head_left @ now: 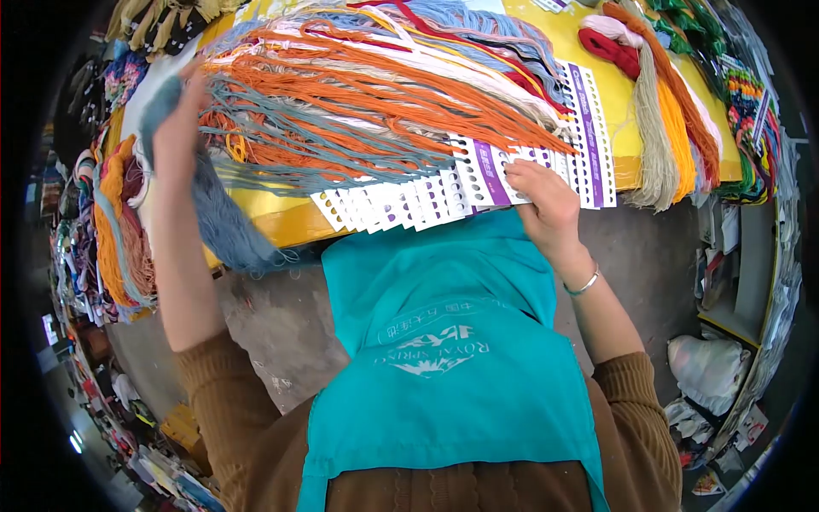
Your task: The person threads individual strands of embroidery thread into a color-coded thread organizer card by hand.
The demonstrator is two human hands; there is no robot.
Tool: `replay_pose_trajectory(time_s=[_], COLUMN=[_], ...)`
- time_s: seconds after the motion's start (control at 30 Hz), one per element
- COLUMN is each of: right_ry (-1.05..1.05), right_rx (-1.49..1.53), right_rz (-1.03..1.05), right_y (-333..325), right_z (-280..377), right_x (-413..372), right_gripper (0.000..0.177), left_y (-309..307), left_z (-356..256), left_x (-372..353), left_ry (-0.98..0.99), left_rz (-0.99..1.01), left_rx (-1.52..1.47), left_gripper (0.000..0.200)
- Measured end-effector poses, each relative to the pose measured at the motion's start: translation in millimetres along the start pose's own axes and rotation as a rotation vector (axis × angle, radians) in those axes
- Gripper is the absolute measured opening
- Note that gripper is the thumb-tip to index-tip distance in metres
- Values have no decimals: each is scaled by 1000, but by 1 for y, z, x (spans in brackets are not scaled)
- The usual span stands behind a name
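At the table's left side, my left hand (181, 115), slightly blurred, is closed around a blue-grey thread skein (217, 205). The skein's loose tail hangs over the yellow edge. My right hand (544, 200) pinches a white punched card (478, 171) with a purple stripe, on top of a fanned pile of similar cards. Grey-blue threads (341, 141) and orange threads (409, 85) run from the cards across to the left. White, red and light blue strands lie behind them. Another punched card (589, 136) lies just right of my right hand.
The yellow table (631, 162) has a worn front edge. At its right hang beige, yellow and rust skeins (661, 128); at its left, orange and pink skeins (119, 222). A stuffed plastic bag (706, 371) rests by a shelf at lower right. I wear a teal apron (452, 367).
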State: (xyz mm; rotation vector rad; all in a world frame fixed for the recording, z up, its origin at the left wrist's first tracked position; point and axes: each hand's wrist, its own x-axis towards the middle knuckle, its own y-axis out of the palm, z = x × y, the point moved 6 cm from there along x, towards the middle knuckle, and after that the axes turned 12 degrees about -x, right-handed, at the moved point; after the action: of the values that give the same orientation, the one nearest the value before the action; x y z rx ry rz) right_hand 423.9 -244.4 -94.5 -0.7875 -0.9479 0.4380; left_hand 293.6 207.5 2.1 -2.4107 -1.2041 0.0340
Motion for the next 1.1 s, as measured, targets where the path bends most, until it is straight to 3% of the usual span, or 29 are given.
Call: replay_pose_trajectory(time_s=[0.07,0.1,0.13,0.2,0.23,0.33,0.5,0.73,0.87,0.97,1.1], right_ry=[4,10,13,12,13,-17,-50,-149,-203,-198,-137], right_rx=[14,17,21,26,27,51,-238,-278,-301,-207,-156], right_rz=[7,6,6,0,-3,45,254,226,43,-112,-70], right_y=[-3,-3,-3,-2,-2,-1,-28,-31,-38,-55,-68], right_z=[3,3,4,3,4,0,-12,-27,-32,-33,-34], right_x=[4,2,2,2,2,1,-3,-10,-4,9,26], right_gripper=[33,33,33,32,31,35,60,43,36,32,28], left_y=[58,86,111,154,173,206,208,201,198,198,234], left_z=[-23,-33,-48,-70,-63,-63,-62,-65,-64,-65,-52], left_x=[-62,-98,-129,-182,-201,-214,-205,-207,-206,-210,-231], left_ry=[160,111,252,561,655,512,541,590,548,592,589], left_rz=[244,426,584,781,784,786,587,456,401,432,699], left_rx=[-202,-226,-237,19,94,352,214,81,-34,5,334], left_gripper=[29,33,36,48,51,38,31,27,23,28,45])
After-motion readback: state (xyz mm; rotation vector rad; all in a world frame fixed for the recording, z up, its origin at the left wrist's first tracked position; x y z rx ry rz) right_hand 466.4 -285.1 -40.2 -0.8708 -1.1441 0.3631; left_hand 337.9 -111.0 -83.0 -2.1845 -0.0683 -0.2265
